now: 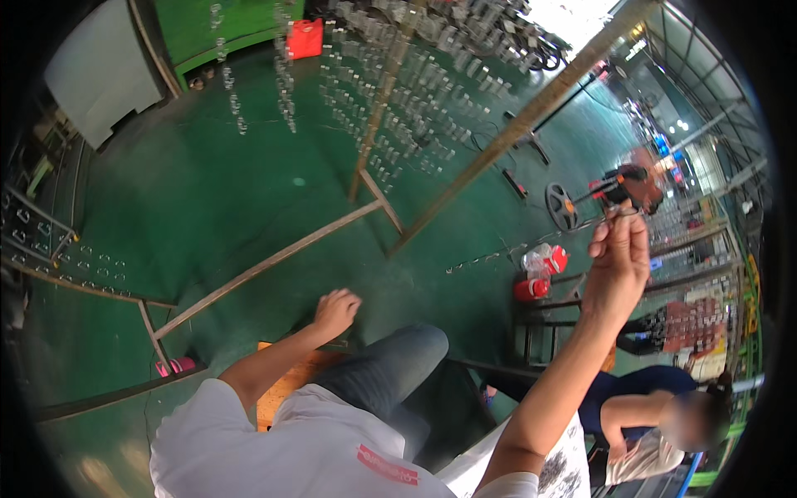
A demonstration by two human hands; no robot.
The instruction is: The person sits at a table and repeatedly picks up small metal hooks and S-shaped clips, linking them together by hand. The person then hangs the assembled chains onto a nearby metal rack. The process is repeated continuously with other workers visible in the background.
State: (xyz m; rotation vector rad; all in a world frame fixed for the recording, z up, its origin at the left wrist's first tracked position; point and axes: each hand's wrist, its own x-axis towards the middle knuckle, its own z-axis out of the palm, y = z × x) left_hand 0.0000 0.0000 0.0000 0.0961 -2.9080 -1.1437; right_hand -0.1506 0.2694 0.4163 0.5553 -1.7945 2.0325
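My right hand (618,249) is raised at the right, thumb and fingertips pinched on a small shiny metal piece (621,211) that is too small to make out well. A thin strand of small metal links (490,256) runs from near these fingertips down to the left; whether it joins the held piece is unclear. Above my bent knee, my left hand (335,312) has its fingers curled in, and its palm is hidden. Many clear or shiny small pieces (398,91) hang in rows ahead, beside a rusty metal frame (274,270).
A slanting rusty pole (523,124) crosses ahead. Red-lidded containers (531,288) stand at the right, near a black wheel (562,207). Another person (639,411) sits close at the lower right. A pink bottle (176,365) lies by the frame's left foot. Green machinery (220,33) stands far left.
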